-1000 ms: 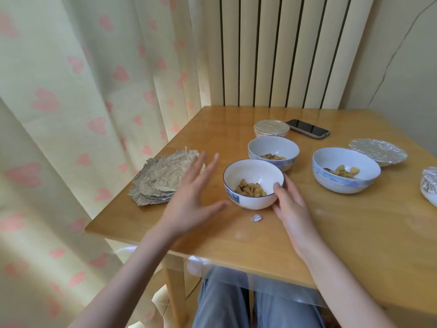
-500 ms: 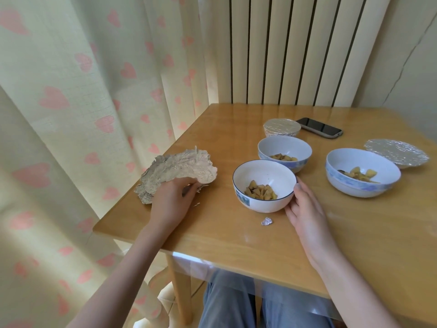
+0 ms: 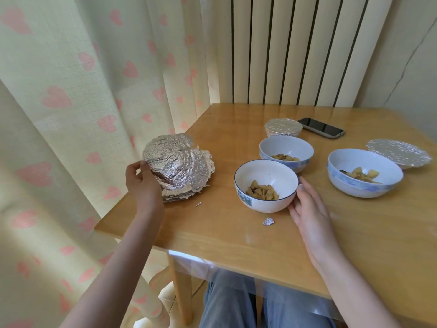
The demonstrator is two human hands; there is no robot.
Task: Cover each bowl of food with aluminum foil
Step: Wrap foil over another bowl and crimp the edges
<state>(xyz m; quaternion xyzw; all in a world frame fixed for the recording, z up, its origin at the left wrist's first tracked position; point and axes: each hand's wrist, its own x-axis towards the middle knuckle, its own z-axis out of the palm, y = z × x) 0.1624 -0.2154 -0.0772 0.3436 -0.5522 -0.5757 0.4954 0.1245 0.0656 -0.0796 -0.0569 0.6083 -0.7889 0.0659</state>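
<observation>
A stack of crumpled foil sheets (image 3: 182, 171) lies at the table's left edge. My left hand (image 3: 142, 183) pinches the top sheet at its left rim and lifts that side up. The nearest white bowl (image 3: 266, 187) holds yellow food pieces and has no cover. My right hand (image 3: 307, 207) rests against its right side with fingers nearly straight. Two more uncovered bowls with food stand behind: a blue-patterned one (image 3: 286, 152) and a larger one (image 3: 364, 175) to the right. A small bowl (image 3: 283, 127) at the back and a dish (image 3: 399, 155) at the far right are covered with foil.
A dark phone (image 3: 321, 130) lies near the back of the wooden table (image 3: 212, 233). A small foil scrap (image 3: 268, 221) sits in front of the nearest bowl, a tiny one (image 3: 198, 204) by the stack. A heart-patterned curtain (image 3: 82, 102) hangs close on the left.
My left hand went from hovering open over the table to the foil stack, then took the top sheet's edge and raised it. The right hand stayed at the bowl.
</observation>
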